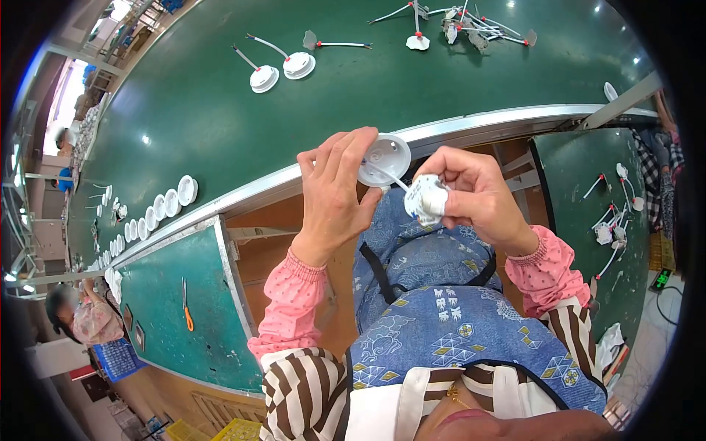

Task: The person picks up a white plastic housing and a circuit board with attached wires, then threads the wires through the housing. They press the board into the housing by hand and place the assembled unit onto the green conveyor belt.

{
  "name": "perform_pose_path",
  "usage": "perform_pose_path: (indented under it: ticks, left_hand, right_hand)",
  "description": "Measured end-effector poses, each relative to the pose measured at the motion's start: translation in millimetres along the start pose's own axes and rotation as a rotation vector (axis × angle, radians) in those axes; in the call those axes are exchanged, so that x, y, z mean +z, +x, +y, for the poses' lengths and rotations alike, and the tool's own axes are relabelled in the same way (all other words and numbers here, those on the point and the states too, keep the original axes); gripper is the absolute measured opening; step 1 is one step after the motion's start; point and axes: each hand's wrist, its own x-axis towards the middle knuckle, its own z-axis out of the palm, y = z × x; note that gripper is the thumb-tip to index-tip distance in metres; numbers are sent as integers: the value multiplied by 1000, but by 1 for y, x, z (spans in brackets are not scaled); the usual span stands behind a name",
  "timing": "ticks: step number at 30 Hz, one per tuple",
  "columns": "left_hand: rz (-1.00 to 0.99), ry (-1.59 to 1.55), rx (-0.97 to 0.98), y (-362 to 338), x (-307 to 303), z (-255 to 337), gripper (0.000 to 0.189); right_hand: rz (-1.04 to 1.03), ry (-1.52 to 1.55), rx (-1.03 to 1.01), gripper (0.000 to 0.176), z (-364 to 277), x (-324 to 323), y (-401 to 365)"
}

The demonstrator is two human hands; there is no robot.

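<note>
My left hand [334, 192] grips a round white plastic cap [385, 158] by its rim, held up over my lap in front of the green belt. My right hand [478, 195] is closed around a small white module [425, 199] with printed marks. A thin white wire [390, 176] runs from the cap to the module. The two hands sit close together, the parts almost touching.
A green conveyor belt [220, 110] carries white caps with wires [281, 70] and a tangle of wired parts [463, 26]. A row of white caps [158, 209] lines its left edge. A green side table [158, 309] holds orange-handled pliers [187, 305]. Another green surface [581, 184] on the right holds more wired parts [614, 231]. A co-worker [77, 312] sits at left.
</note>
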Motion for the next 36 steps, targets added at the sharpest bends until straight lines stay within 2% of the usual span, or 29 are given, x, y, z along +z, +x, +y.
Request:
perform_pose_path:
  ticks: [5,8,10,11,14,18,20,26,32,36]
  left_hand:
    - [-34,-115,-53,-2,0,7,82]
    - [-78,-231,-163,-5,-2,17,82]
    - [-124,-295,-265,-9,-2,24,82]
    - [-102,-258,-194,-9,-2,26,80]
    - [-66,-247,-167,-12,6,34,80]
    - [13,-415,-301,-14,13,42,80]
    - [48,-388,-268,-13,17,46,80]
    - [32,-381,-218,-17,20,49,81]
    - [6,-430,-238,-20,25,51,79]
    - [21,-437,-237,-20,26,52,78]
  right_hand:
    - [97,-186,-257,21,21,9,6]
    - [292,-795,-627,20,23,5,8]
    - [382,-794,-630,18,27,4,6]
    - [430,-794,-630,17,30,4,5]
    - [504,-500,-561,15,44,9,8]
    - [398,-323,-397,14,49,19,5]
    - [402,-304,-353,15,52,21,5]
    - [459,-710,-498,20,43,21,0]
    - [467,-851,-637,23,48,24,-1]
    - [484,-859,-651,24,51,25,-1]
